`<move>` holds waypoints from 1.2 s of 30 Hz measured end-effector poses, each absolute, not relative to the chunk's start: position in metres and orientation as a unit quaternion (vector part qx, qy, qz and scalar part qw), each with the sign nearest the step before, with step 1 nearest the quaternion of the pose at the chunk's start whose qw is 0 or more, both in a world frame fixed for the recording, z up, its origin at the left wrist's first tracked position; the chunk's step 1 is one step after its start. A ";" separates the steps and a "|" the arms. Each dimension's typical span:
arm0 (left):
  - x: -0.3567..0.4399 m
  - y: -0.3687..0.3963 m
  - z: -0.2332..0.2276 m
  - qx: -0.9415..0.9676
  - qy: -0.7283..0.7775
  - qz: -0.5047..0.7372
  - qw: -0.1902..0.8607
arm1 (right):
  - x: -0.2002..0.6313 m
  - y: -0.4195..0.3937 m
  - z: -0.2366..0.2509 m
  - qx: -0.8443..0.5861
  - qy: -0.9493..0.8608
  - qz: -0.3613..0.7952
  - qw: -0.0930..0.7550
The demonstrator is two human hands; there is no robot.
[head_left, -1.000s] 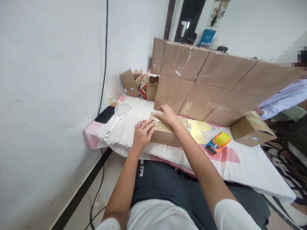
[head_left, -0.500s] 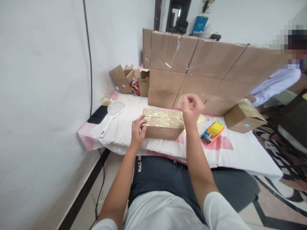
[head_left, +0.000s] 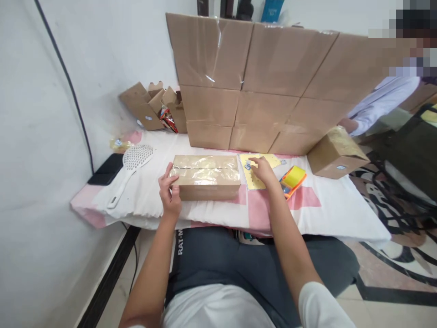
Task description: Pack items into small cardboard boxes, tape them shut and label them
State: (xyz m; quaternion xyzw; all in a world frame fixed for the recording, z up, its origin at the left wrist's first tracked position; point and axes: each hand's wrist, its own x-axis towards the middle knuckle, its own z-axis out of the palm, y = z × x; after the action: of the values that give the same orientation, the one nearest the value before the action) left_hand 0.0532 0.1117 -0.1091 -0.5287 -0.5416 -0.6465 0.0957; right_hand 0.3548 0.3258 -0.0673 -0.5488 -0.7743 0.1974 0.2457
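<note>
A closed cardboard box with shiny clear tape over its top seam lies lengthwise on the cloth in front of me. My left hand grips its left end, fingertips on the top edge and thumb on the front side. To the right of the box lies a yellow sheet with small bluish-white labels on it. My right hand is over this sheet, index finger stretched toward a label and fingers apart. Just right of that wrist rests an orange tape dispenser with a yellow roll.
Stacked cardboard boxes form a wall behind. Another taped box stands at the right, near a person's sleeve. On the left are a white perforated skimmer, a black phone and opened cartons with red packets.
My right hand has come down from above the right end of the box onto the yellow sheet, its fingers opening out. My left hand stays on the box; the view has shifted.
</note>
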 end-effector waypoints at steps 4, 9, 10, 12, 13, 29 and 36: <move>0.054 0.114 -0.109 -0.531 -0.530 -0.652 0.109 | 0.346 0.338 -0.084 -0.518 -0.830 0.147 0.145; 0.052 0.118 -0.112 -0.515 -0.538 -0.655 0.125 | 0.350 0.339 -0.092 -0.491 -0.827 0.142 0.234; 0.053 0.118 -0.112 -0.511 -0.541 -0.655 0.129 | 0.351 0.339 -0.092 -0.485 -0.819 0.156 0.264; 0.054 0.119 -0.112 -0.508 -0.539 -0.659 0.130 | 0.351 0.337 -0.090 -0.472 -0.790 0.213 0.328; 0.055 0.120 -0.112 -0.508 -0.535 -0.662 0.127 | 0.350 0.335 -0.088 -0.462 -0.769 0.254 0.361; 0.053 0.119 -0.101 -0.530 -0.521 -0.655 0.136 | 0.325 0.275 -0.084 -0.182 -0.627 0.655 0.380; 0.046 0.116 -0.094 -0.556 -0.516 -0.643 0.105 | 0.323 0.274 -0.089 -0.204 -0.654 0.607 0.403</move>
State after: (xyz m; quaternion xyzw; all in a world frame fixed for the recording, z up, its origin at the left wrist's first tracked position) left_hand 0.0457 0.1157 -0.0937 -0.5560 -0.5164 -0.6427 0.1052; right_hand 0.3228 0.2739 -0.0889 -0.2039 -0.6540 0.6071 0.4027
